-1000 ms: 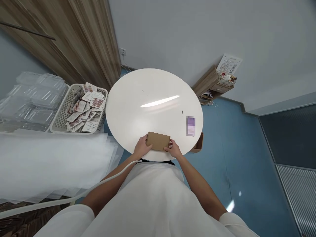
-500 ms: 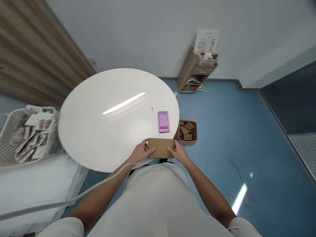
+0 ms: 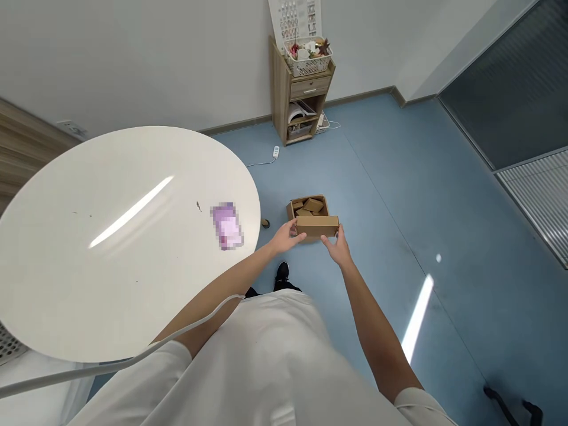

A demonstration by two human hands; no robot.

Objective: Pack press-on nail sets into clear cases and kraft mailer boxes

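Observation:
Between my two hands is a flat brown cardboard box [image 3: 318, 226], closed and held level by its short ends. My left hand [image 3: 287, 238] grips its left end, thumb toward me. At the right end is my right hand [image 3: 338, 246], fingers against the side and thumb near the front edge. Beyond and below it, on the floor, stands an open cardboard carton [image 3: 327, 204] with several small brown boxes [image 3: 313, 205] inside. The held box hides the carton's near part.
To my left is a white oval table [image 3: 133, 284] bearing a blurred purple rectangular item [image 3: 228, 226]. A small wooden cabinet [image 3: 280, 94] with a white basket [image 3: 309, 66] stands by the wall. A white cable [image 3: 190, 326] crosses my left arm. A charger [image 3: 276, 152] lies on the floor.
I have turned right, and both hands have carried the cardboard box from the table's edge out over the carton on the floor. The purple item stays on the table.

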